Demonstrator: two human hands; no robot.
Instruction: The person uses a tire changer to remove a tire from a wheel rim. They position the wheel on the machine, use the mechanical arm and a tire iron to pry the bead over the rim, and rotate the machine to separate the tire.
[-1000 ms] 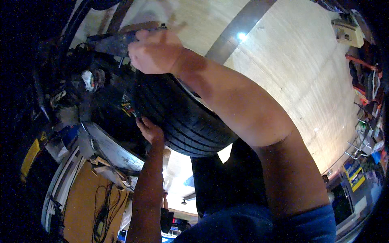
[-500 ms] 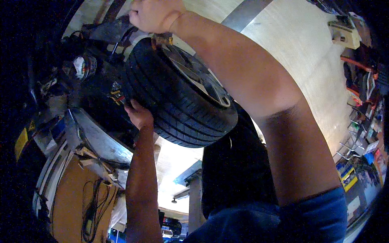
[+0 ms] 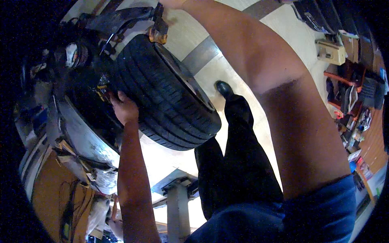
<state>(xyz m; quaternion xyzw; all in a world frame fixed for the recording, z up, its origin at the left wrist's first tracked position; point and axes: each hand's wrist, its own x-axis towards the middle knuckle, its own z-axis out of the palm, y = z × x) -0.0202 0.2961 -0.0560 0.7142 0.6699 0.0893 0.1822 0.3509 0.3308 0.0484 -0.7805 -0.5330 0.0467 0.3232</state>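
A black tyre (image 3: 162, 97) on a spoked wheel stands tilted in front of me, its tread toward me and the wheel face to the right. My left hand (image 3: 125, 108) is at the tyre's left edge with fingers curled, next to a small yellow and red item (image 3: 102, 90); what the fingers hold is unclear. My right arm reaches across to the top edge, where my right hand (image 3: 173, 3) is mostly cut off and its fingers are hidden. Near it, a dark metal arm with a worn orange end (image 3: 158, 36) meets the tyre's upper rim.
Dark machinery with a round canister (image 3: 76, 55) lies left of the tyre. Below it are a curved metal panel (image 3: 87, 129) and brown cardboard (image 3: 50, 182). A grey post (image 3: 178, 210) stands near the bottom. At right are a beige box (image 3: 331, 52) and a red rack (image 3: 344, 79).
The view has shifted, so the tyre and left hand appear farther left. My right hand has moved up toward the picture's edge, uncovering the metal arm. My shoe and leg now show.
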